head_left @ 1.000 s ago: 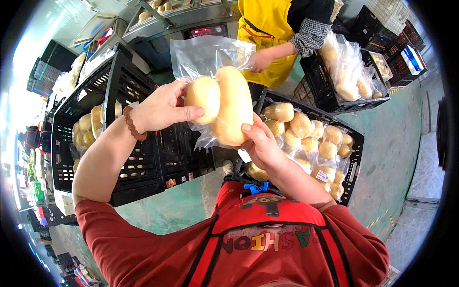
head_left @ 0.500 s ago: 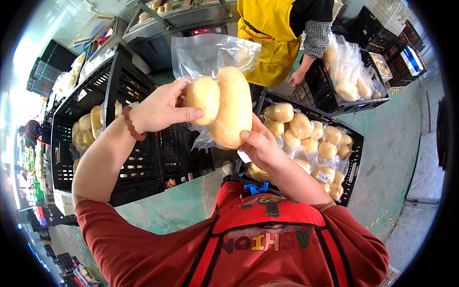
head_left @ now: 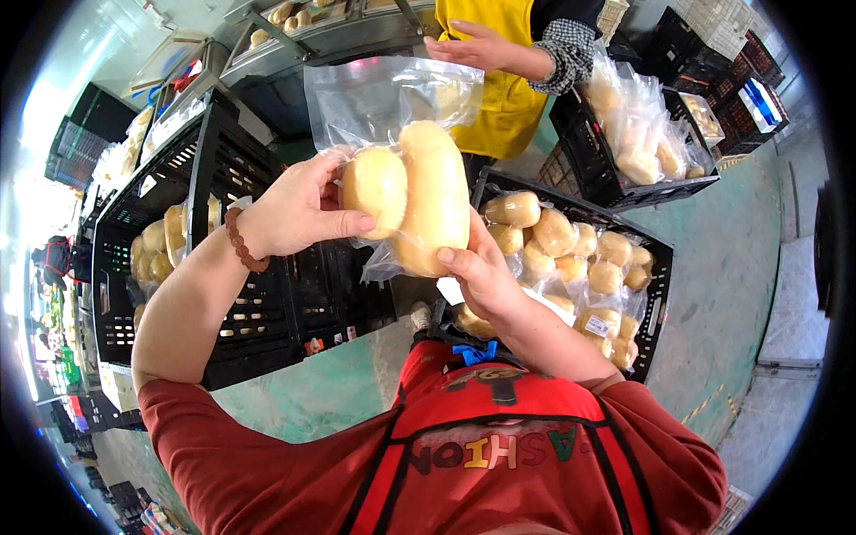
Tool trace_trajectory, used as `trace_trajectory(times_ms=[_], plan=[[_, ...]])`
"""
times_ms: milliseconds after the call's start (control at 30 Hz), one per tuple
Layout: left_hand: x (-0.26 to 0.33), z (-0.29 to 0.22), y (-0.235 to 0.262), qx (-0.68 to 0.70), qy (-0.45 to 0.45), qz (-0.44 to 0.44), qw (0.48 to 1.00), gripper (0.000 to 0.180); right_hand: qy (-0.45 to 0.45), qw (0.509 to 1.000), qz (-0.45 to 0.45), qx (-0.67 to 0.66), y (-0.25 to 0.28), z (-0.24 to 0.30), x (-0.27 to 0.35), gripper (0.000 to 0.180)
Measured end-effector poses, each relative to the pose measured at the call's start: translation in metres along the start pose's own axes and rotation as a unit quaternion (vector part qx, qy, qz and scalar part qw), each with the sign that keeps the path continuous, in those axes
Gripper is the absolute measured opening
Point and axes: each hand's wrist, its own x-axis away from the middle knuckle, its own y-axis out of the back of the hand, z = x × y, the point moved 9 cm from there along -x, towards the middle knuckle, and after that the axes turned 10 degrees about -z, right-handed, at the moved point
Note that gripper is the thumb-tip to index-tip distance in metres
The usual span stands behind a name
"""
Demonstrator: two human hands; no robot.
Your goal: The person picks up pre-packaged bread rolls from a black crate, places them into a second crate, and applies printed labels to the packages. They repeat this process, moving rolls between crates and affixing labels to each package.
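Head view, only one to go through. Clear plastic bag (head_left: 392, 134) held up near the centre of the frame, slightly toward 12 o'clock, two pale yellow potatoes (head_left: 419, 201) inside it, one rounder at 9 o'clock of the other, longer one, touching each other. Left hand (head_left: 299, 209) closed on the bag from its 9 o'clock side, thumb pressed onto the rounder potato through the plastic, brown bead bracelet (head_left: 242, 241) at the wrist. Right hand (head_left: 486, 276) closed on the bag from about 5 o'clock, fingertips against the lower end of the longer potato. Upper part of the bag loose and crumpled (reaching toward 12 o'clock, no potato in that part). At 4 o'clock of the bag, lower down, a black plastic crate (head_left: 660, 294) filled with more bagged potatoes. At 9 o'clock, stacked black crates (head_left: 267, 312), some holding potatoes too. At 2 o'clock, another black crate (head_left: 606, 178) with clear bags of potatoes standing up in it. At 12 o'clock, a co-worker in a yellow apron (head_left: 504, 98), one hand (head_left: 473, 45) held out flat just above the bag, checked sleeve at the wrist; touching the bag or not, cannot tell. Green floor (head_left: 740, 267) between the crates. Red apron (head_left: 499, 455) on the wearer along the 6 o'clock edge.
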Motion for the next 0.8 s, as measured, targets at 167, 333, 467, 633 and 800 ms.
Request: trace_trajectory(times_ms=[167,333,467,633,800], plan=[[-0.002,0.009,0.008,-0.019,0.004,-0.013,1.000,0.065,-0.042,0.999,-0.019,-0.003,0.001,-0.004,0.003,0.070],[-0.002,0.009,-0.001,-0.029,-0.009,0.019,0.999,0.064,-0.128,0.988,-0.068,-0.046,0.025,-0.032,0.001,0.059],[0.005,0.010,-0.011,-0.086,0.045,0.073,0.993,0.067,-0.142,0.984,-0.089,-0.065,0.034,-0.037,-0.002,0.055],[0.013,0.020,-0.020,-0.251,0.012,0.162,0.954,0.067,-0.123,0.979,-0.151,-0.054,0.047,-0.035,-0.007,0.053],[0.018,0.015,-0.025,-0.297,0.007,0.180,0.938,0.068,-0.042,0.989,-0.138,-0.031,0.048,-0.019,-0.010,0.058]])
